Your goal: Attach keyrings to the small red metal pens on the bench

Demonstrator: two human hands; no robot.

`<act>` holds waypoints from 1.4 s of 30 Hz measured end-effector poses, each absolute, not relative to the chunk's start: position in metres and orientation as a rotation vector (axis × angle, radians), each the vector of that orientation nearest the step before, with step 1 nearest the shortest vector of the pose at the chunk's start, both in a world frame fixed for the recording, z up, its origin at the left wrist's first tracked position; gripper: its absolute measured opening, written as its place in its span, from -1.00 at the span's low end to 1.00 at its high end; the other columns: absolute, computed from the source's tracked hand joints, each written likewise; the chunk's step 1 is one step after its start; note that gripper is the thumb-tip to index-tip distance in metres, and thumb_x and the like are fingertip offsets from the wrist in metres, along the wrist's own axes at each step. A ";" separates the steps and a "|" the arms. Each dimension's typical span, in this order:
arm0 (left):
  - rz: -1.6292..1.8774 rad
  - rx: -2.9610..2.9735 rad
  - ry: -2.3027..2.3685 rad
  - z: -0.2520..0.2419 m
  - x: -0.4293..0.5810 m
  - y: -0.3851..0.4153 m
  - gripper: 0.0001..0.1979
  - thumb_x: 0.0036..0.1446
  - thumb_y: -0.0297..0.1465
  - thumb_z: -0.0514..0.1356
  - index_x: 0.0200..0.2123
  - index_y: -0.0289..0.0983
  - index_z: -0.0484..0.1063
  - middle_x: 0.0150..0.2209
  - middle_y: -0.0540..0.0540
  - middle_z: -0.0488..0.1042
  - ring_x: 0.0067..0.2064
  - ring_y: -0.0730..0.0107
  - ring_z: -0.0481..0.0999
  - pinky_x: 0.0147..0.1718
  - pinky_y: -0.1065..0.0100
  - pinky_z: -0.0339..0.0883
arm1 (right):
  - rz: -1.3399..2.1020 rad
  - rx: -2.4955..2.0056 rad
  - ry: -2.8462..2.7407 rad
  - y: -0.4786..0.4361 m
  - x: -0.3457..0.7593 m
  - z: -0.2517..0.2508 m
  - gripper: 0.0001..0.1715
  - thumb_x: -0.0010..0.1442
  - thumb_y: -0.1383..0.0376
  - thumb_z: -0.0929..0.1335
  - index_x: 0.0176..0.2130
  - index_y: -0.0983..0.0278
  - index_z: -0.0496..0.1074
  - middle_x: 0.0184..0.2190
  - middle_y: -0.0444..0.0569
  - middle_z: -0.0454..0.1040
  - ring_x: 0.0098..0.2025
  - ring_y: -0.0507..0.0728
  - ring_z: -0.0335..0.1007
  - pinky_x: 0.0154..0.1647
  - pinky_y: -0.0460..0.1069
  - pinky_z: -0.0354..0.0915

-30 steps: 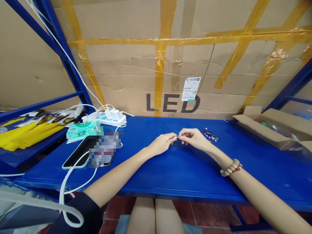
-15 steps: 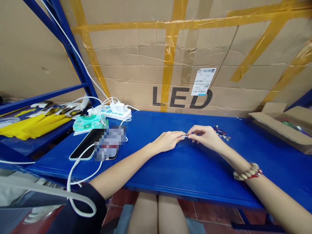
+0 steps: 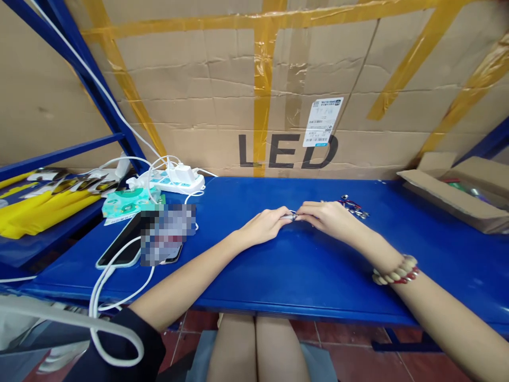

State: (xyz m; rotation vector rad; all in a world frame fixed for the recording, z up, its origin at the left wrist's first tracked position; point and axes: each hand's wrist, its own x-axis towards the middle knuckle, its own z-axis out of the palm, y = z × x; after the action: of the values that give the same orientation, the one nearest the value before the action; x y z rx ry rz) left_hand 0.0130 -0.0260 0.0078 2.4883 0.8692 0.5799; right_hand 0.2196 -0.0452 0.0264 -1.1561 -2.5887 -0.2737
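Just over the blue table, my left hand (image 3: 264, 225) and my right hand (image 3: 330, 218) meet fingertip to fingertip, both closed in a pinch. A small silvery metal piece (image 3: 293, 216) shows between them, its left end in my left fingers and its right end at my right fingertips. Its exact kind is too small to make out. Beyond my right hand lies a little group of shiny metal pieces (image 3: 360, 213) with some red among them, partly hidden by that hand. A beaded bracelet (image 3: 397, 271) circles my right wrist.
On the blue table (image 3: 254, 281), two phones (image 3: 123, 244) with white cables lie at left, near a green wipes pack (image 3: 129, 201) and a white power strip (image 3: 186, 183). An open cardboard box (image 3: 449, 204) stands at right. A large taped carton (image 3: 222, 106) rises behind.
My right hand has turned, with its back now more upward and its fingers closer around the metal piece. The whole view has shifted slightly; my left hand keeps its pinch.
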 end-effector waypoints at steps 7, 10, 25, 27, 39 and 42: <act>0.653 2.633 0.791 0.008 0.013 -0.031 -0.80 0.28 -0.40 -0.08 -0.15 -0.28 0.29 -0.11 -0.15 0.48 -0.11 0.31 0.48 -0.14 0.33 0.33 | -0.115 -1.104 -2.540 -0.055 0.209 0.025 -0.61 0.26 0.31 0.12 -0.44 0.29 0.43 -0.49 0.02 0.50 -0.48 0.05 0.38 -0.49 -0.08 0.11; 0.754 2.750 0.758 0.008 0.012 -0.031 -0.79 0.27 -0.43 -0.08 -0.15 -0.30 0.32 -0.13 -0.16 0.49 -0.10 0.30 0.47 -0.09 0.28 0.30 | 0.314 -1.181 -2.299 -0.059 0.199 0.024 -0.57 0.24 0.15 0.16 -0.52 0.27 0.36 -0.64 -0.05 0.44 -0.60 0.04 0.35 -0.51 -0.08 0.17; 0.867 2.433 0.842 0.004 0.023 -0.025 -0.76 0.26 -0.40 -0.08 -0.19 -0.26 0.36 -0.34 -0.03 0.47 -0.33 0.46 0.44 -0.25 0.44 0.28 | 0.878 -1.344 -1.943 -0.048 0.203 0.025 -0.46 0.11 -0.10 0.24 -0.49 0.29 0.44 -0.72 -0.16 0.35 -0.72 -0.02 0.26 -0.64 -0.11 0.22; 0.878 2.366 0.917 0.004 0.024 -0.023 -0.77 0.26 -0.38 -0.08 -0.19 -0.26 0.34 -0.43 0.01 0.42 -0.39 0.48 0.40 -0.30 0.46 0.26 | 0.535 -1.431 -1.994 -0.043 0.212 0.024 -0.51 0.15 -0.04 0.25 -0.44 0.27 0.50 -0.61 -0.10 0.45 -0.65 -0.02 0.31 -0.57 -0.11 0.21; 0.925 1.949 1.183 0.010 0.023 -0.022 -0.87 0.21 -0.30 -0.01 -0.29 -0.25 0.19 -0.44 0.05 0.35 -0.38 0.50 0.34 -0.34 0.46 0.18 | -0.037 -1.341 -2.394 -0.033 0.216 0.014 -0.78 0.20 0.21 0.30 -0.28 0.20 0.53 -0.26 -0.07 0.51 -0.24 0.08 0.43 -0.39 -0.09 0.22; 0.887 2.009 1.228 0.013 0.024 -0.025 -0.87 0.17 -0.32 0.06 -0.33 -0.23 0.14 -0.43 0.08 0.31 -0.44 0.52 0.30 -0.40 0.47 0.16 | -0.056 -1.273 -2.422 -0.034 0.209 0.012 -0.80 0.19 0.26 0.30 -0.34 0.25 0.52 -0.27 -0.05 0.51 -0.25 0.08 0.43 -0.37 -0.09 0.23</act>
State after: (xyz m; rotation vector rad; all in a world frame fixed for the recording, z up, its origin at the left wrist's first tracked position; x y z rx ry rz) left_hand 0.0241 -0.0250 0.0129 2.0090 1.2280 0.8867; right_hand 0.2089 -0.0336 0.0121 -1.2731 -2.4217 -0.0561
